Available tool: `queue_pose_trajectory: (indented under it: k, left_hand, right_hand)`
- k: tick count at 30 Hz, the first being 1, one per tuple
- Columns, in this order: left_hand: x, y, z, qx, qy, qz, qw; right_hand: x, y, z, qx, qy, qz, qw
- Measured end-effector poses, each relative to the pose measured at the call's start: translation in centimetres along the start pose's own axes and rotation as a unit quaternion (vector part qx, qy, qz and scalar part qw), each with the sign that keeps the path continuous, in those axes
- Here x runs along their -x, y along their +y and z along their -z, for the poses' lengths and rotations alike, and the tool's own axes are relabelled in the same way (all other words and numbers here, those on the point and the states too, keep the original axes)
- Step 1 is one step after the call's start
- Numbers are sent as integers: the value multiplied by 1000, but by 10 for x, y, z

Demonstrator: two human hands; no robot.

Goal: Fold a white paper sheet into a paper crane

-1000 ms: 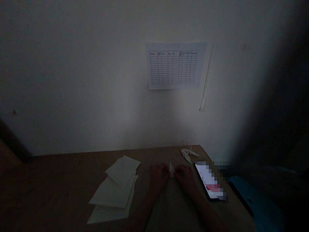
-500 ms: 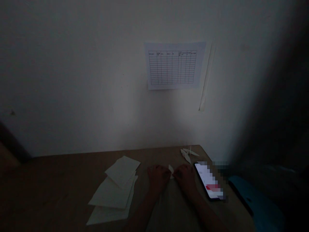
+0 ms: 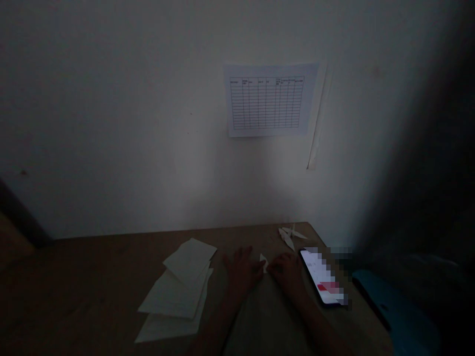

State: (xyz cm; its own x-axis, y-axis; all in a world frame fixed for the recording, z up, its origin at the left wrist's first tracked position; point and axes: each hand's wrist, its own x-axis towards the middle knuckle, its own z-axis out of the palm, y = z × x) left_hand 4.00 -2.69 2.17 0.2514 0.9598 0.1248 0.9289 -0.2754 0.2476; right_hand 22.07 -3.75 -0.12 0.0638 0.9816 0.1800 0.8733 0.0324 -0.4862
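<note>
A small folded piece of white paper (image 3: 263,263) stands between my two hands on the table. My left hand (image 3: 241,269) lies on its left with the fingers spread and stretched out, its thumb touching the paper's edge. From the right side, my right hand (image 3: 287,271) pinches the paper with curled fingers. Behind my right hand lie folded paper pieces with pointed ends, which look like origami cranes (image 3: 287,239). Dim light hides the details of the folds.
Several loose sheets of paper (image 3: 174,294) overlap on the brown table (image 3: 92,291) to the left. A lit phone (image 3: 322,279) lies near the right edge. Beyond that edge is a blue chair or stool (image 3: 397,311). A printed chart (image 3: 267,104) hangs on the wall.
My left hand's fingers have opened out and spread from a curled pinch, with the thumb still at the paper. My right hand stays at the paper. The view has shifted slightly.
</note>
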Motion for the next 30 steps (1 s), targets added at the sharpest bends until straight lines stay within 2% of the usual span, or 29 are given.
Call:
queue_pose_trajectory:
  k: [5, 14, 24, 27, 30]
  left_hand:
    - [-5, -1, 0, -22, -25, 8, 999]
    - [-14, -2, -7, -2, -11, 27, 1000]
    - [-22, 2, -6, 2, 1, 37, 999]
    - [-25, 0, 0, 6, -21, 37, 999]
    - [-27, -3, 7, 13, -65, 38, 997]
  right_hand:
    - [-1, 0, 0, 0, -7, 9, 1000]
    - [1, 2, -1, -3, 7, 14, 1000]
    - [-2, 4, -2, -16, 3, 21, 1000]
    - [-1, 2, -1, -17, 2, 14, 1000]
    - [0, 0, 0, -14, 2, 8, 1000]
